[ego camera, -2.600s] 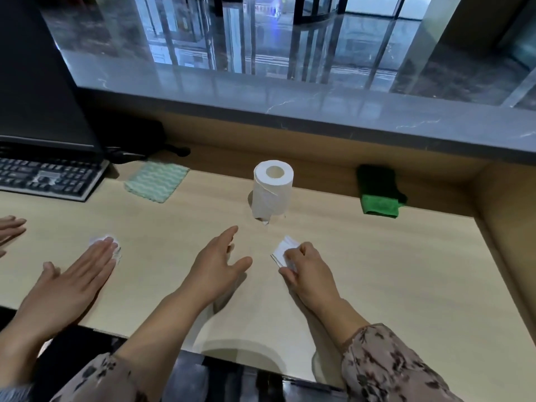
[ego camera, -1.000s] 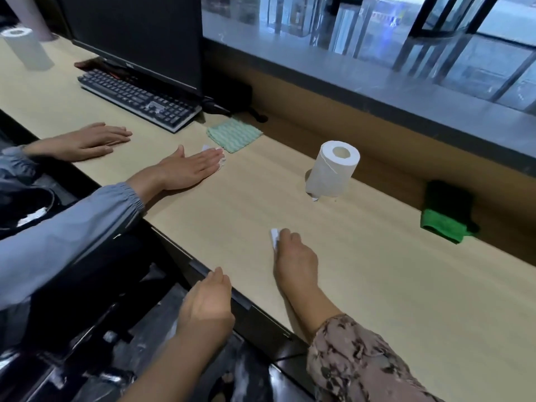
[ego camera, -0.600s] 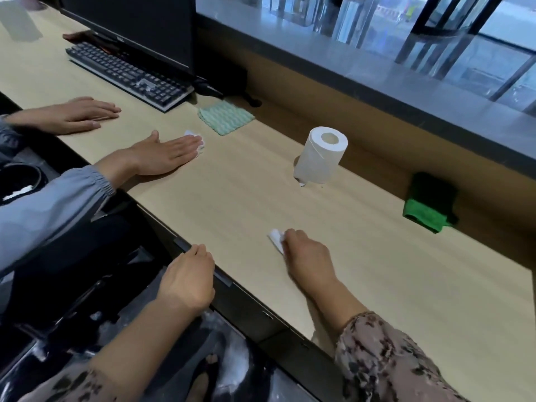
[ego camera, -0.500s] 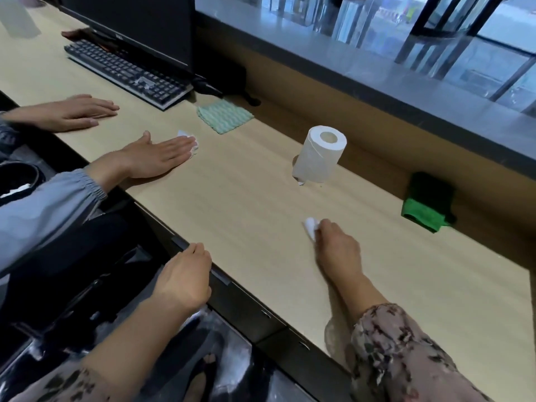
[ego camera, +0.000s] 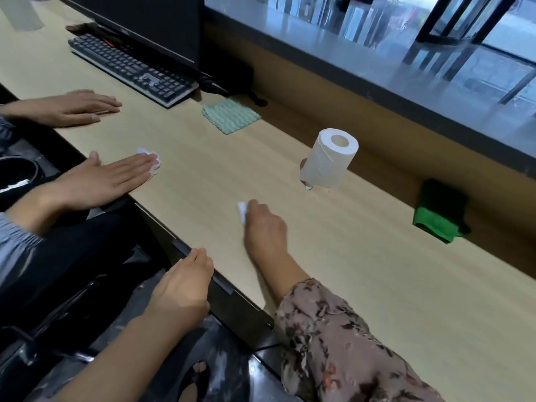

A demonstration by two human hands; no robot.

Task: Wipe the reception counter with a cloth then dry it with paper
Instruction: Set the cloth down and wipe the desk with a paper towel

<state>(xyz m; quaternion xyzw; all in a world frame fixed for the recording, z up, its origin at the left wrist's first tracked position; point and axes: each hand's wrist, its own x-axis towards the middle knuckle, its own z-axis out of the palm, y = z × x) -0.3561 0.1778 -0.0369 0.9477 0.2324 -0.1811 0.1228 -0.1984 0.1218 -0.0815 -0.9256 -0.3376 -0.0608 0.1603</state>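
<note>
My right hand (ego camera: 265,227) presses a small folded piece of white paper (ego camera: 241,210) onto the light wooden counter (ego camera: 377,271), with the fingers curled round the paper. It lies left of and nearer to me than the upright white paper roll (ego camera: 330,161). My left hand (ego camera: 185,281) rests at the counter's dark front edge, fingers loosely bent and holding nothing. A folded dark green cloth (ego camera: 435,224) lies against the back wall to the right.
Another person's two hands (ego camera: 107,178) (ego camera: 66,107) lie flat on the counter at the left, one on a white paper (ego camera: 152,159). A pale green patterned cloth (ego camera: 230,116), a keyboard (ego camera: 130,69) and a monitor (ego camera: 150,21) are at the far left.
My right hand has slid the paper leftward across the counter, away from the roll. My left hand has stayed at the front edge. The other person's hands have barely moved.
</note>
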